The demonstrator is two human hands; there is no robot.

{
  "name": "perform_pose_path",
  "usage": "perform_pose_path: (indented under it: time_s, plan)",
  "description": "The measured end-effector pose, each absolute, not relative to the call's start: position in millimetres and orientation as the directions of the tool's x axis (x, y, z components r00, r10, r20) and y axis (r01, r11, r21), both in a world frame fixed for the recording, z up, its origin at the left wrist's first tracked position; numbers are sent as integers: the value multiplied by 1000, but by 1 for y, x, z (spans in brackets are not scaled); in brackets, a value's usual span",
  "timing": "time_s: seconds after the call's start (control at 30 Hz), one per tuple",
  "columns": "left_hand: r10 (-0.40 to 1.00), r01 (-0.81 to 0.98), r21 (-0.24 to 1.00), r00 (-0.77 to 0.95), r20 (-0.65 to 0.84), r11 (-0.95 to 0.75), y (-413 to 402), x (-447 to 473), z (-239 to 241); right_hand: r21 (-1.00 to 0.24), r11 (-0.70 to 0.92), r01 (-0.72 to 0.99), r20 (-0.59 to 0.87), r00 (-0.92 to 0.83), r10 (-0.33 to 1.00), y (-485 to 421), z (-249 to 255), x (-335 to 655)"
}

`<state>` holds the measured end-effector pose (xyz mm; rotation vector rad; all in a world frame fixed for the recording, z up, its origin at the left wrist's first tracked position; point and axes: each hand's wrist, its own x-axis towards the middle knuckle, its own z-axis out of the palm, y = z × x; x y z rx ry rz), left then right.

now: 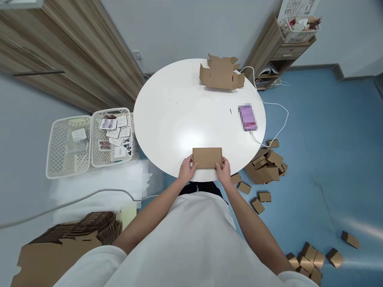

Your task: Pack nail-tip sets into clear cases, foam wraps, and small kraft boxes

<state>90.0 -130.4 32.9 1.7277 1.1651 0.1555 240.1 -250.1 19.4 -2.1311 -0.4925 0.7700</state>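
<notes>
A small brown cardboard box [207,157], folded closed, is at the near edge of the white oval table [167,119]. My left hand [187,169] grips its left end, thumb on top and fingers along the side. At the right end my right hand [224,171] holds it the same way. Farther back on the table lies an unfolded cardboard box blank [221,73] with its flaps partly raised. To its front right is a purple phone-like item [247,117], blurred out, with a white cable attached.
Left of the table stand two white plastic baskets, one with cards and packets [119,131], the other [55,147] with clear bags. A large carton [44,259] of flat cardboard is at lower left. Folded boxes [266,167] lie on the blue floor at right. A wooden cabinet [277,48] stands behind.
</notes>
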Motion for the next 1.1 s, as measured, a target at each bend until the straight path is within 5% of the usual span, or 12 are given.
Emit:
perform_pose_path:
  time_s: [0.3,0.63,0.9,1.1]
  plan:
    - [756,712,688,526,-390,-140,-129,80,44,-614,-775,150,-484,705,519,-263,56,245]
    - [777,704,702,502,-381,-110,-121,92,50,-707,-705,-67,-623,531,575,-252,61,246]
    - [795,608,775,551,-253,-175,-152,168,71,-832,-554,-30,-435,654,618,-295,59,308]
    - [511,453,825,825,-243,-338,-216,298,86,-826,-563,-30,-280,889,364,-390,69,395]
